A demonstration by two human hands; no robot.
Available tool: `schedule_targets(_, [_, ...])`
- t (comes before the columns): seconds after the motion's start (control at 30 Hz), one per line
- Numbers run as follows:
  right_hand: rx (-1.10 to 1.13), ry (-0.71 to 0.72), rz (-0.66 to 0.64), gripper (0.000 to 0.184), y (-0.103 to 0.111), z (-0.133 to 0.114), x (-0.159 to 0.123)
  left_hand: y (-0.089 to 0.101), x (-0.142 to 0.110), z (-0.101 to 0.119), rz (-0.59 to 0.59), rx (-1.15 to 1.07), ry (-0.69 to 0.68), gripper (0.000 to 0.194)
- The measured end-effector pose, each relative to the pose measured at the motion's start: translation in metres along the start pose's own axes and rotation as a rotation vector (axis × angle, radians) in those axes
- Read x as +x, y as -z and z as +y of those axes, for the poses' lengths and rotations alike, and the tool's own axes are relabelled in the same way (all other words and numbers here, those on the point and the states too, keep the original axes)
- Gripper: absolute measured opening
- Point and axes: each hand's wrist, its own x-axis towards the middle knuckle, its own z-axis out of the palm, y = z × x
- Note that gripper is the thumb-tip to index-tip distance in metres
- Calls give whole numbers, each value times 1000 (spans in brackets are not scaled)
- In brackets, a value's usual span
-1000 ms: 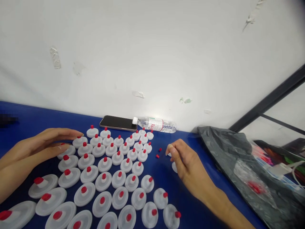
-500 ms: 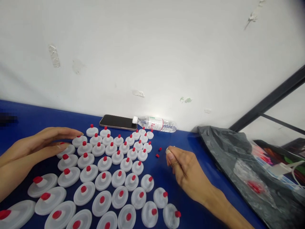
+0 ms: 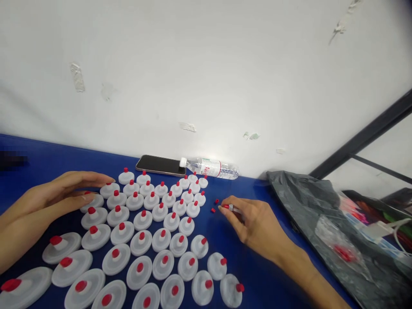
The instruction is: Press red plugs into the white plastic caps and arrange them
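Note:
Many round, translucent white lids with red caps on their centre stems spread over the blue table. My left hand rests at the left edge of the group, fingers stretched out and apart from the thumb. Its fingertips and thumb touch or hover beside two of the rear-left lids; I cannot tell which. On the right, my right hand pinches a red cap between thumb and fingers. A pale piece shows behind that cap, mostly hidden by the hand. Two loose red caps lie just left of these fingertips.
A dark-screened phone and a clear water bottle lie along the white wall. At the right is a grey plastic bag, with a small clear bag of red pieces on it.
My right hand has turned and its fingers have extended toward the loose caps, bringing a red cap into sight. My left hand stays by the same lids; the view has shifted slightly.

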Motion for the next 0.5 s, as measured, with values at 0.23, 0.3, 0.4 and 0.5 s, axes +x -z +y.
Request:
schedule_targets(0.23, [-48, 49, -46, 31, -4, 0, -2, 4, 3, -3, -60, -98, 114, 44])
schedule_targets(0.3, [61, 43, -9, 32, 0, -2, -2, 4, 4, -4, -72, -100, 108, 44])
schedule_targets(0.4, [237, 16, 83, 36, 9, -6, 1, 5, 5, -5, -87, -77, 102, 44])
schedule_targets(0.5, [304, -4, 137, 32, 15, -6, 3, 4, 4, -3, -82, -88, 96, 44])
